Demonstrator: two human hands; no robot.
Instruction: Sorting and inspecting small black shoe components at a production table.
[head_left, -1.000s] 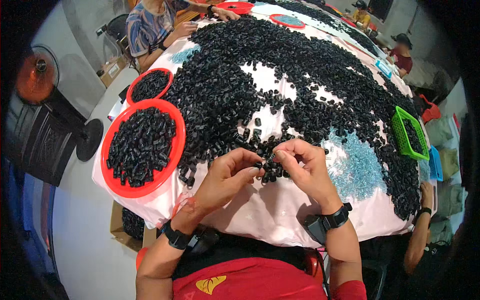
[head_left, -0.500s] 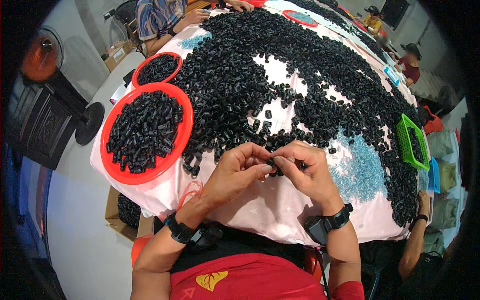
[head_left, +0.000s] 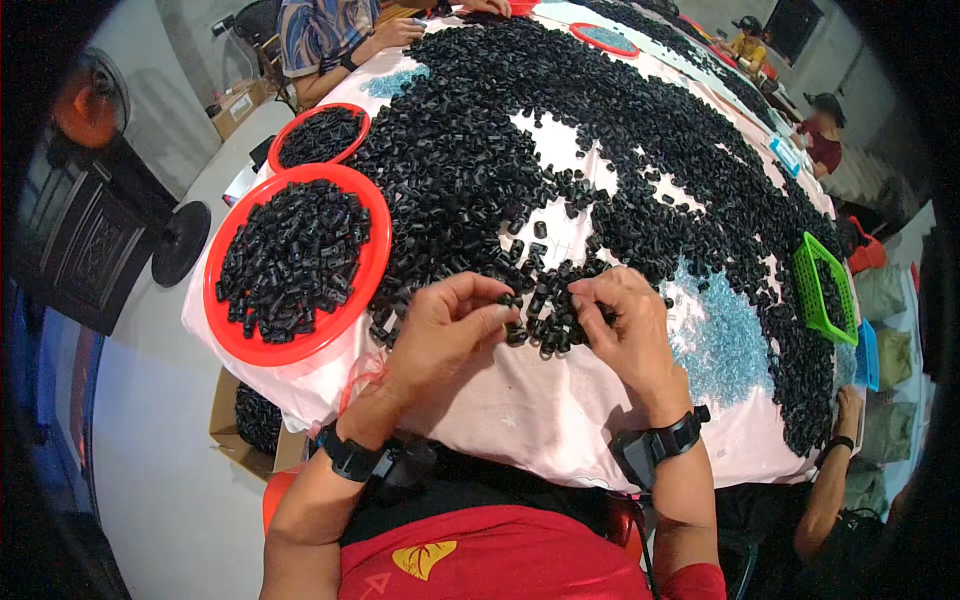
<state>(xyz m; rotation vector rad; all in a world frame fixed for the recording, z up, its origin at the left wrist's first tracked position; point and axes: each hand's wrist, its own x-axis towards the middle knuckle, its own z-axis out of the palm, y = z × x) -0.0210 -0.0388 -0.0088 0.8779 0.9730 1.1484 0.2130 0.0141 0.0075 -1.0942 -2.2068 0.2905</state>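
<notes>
My left hand (head_left: 440, 325) is closed in a pinch, with a small black plastic cap (head_left: 508, 299) between thumb and forefinger. To its right, my right hand (head_left: 637, 335) also has thumb and forefinger brought together. Whatever they may hold is too small to make out. Both hands are above the near edge of a wide heap of black plastic caps (head_left: 460, 140), with several loose caps (head_left: 547, 335) lying between them. Beside my right hand spreads a pile of small clear bluish pieces (head_left: 725, 340).
A red basin (head_left: 379, 250) full of black parts stands at the left, a smaller red tray (head_left: 363, 120) behind it. Green basket (head_left: 808, 285) and blue basket (head_left: 868, 355) sit at the right edge. Co-workers' hands (head_left: 848, 405) (head_left: 400, 33) are nearby. A cardboard box (head_left: 228, 440) is below.
My hands were together, fingertips meeting over a small black part. Now they are apart, the left shifted left and the right slightly right, exposing loose caps between them.
</notes>
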